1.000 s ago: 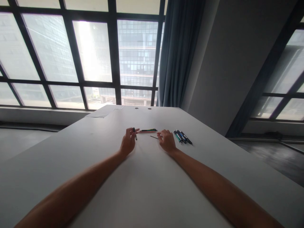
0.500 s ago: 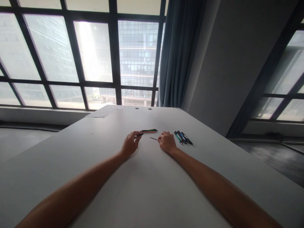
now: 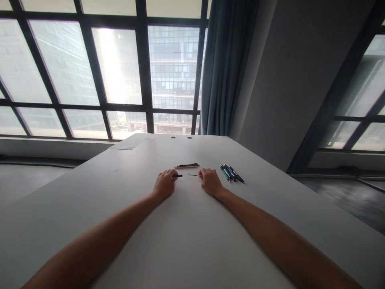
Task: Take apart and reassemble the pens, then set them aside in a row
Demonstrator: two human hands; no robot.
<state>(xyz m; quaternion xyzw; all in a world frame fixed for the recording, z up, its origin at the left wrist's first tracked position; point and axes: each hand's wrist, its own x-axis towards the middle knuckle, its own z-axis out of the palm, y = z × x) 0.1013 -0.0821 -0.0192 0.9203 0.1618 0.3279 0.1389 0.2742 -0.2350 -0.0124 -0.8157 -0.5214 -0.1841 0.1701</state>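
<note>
My left hand point(image 3: 164, 184) is closed around a black pen barrel point(image 3: 178, 176), whose end sticks out to the right past the fingertips. Facing it, my right hand point(image 3: 211, 181) pinches a thin dark pen refill point(image 3: 193, 175) that points left. A small gap separates the refill's tip from the barrel. Just beyond both hands a few pens point(image 3: 187, 165), one with an orange-pink body, lie crosswise on the table. To the right of my right hand several pens point(image 3: 231, 174), black, blue and green, lie side by side at a slant.
The white table point(image 3: 192, 233) stretches away toward the windows. Sheets of paper point(image 3: 126, 143) lie at its far left corner, and two dark round spots point(image 3: 189, 138) mark the far edge. A blue-grey curtain point(image 3: 224, 72) hangs behind.
My left hand has turned the barrel level and brought it slightly nearer to me, in line with the refill. My right hand has shifted slightly left with the refill.
</note>
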